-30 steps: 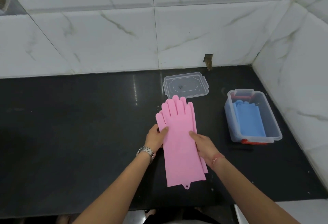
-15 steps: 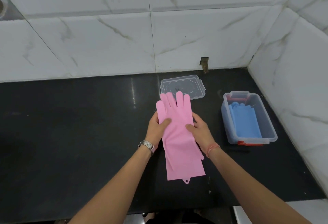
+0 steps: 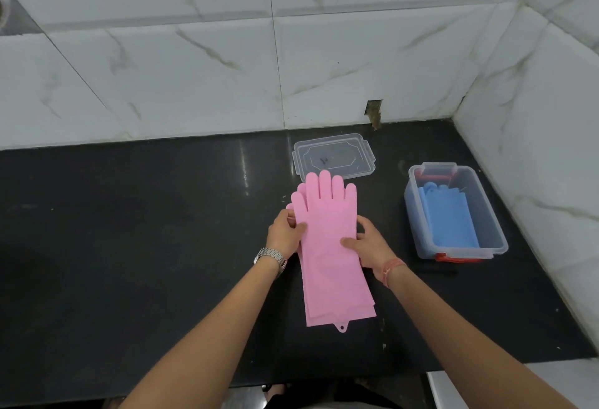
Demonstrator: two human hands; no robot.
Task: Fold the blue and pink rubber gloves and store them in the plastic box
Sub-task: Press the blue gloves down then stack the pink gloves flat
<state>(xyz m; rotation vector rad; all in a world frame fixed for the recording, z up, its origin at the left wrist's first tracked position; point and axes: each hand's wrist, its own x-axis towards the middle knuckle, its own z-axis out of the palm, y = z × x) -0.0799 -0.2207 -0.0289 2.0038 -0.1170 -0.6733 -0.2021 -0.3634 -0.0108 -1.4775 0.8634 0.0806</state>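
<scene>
Holding: both hands grip the stacked pink gloves (image 3: 327, 246) at their side edges, about the palm part.
Left hand: the left hand (image 3: 285, 233) is curled on the left edge of the pink gloves, thumb on top near the glove thumb, the other fingers partly tucked at the edge; a metal watch (image 3: 270, 258) sits on its wrist.
Right hand: the right hand (image 3: 368, 243) pinches the right edge, thumb lying across the top surface, fingers wrapped round the side; a reddish thread band (image 3: 390, 267) circles its wrist.
Pink gloves: two, one laid on the other, lying flat on the black desk (image 3: 129, 246), fingers pointing toward the wall, cuffs toward the person; a small hanging tab shows at the near cuff edge.
Blue gloves: the blue gloves (image 3: 449, 217) lie inside the plastic box (image 3: 486, 201), fingers toward its far end.
Plastic box: clear, open, with red clasps at both ends, standing on the desk to the right of the pink gloves, near the side wall.
Lid: the clear lid (image 3: 334, 159) lies flat on the desk just beyond the pink fingertips; whether they touch it I cannot tell.
Surroundings: white marbled tile walls (image 3: 194, 68) rise behind and to the right.
</scene>
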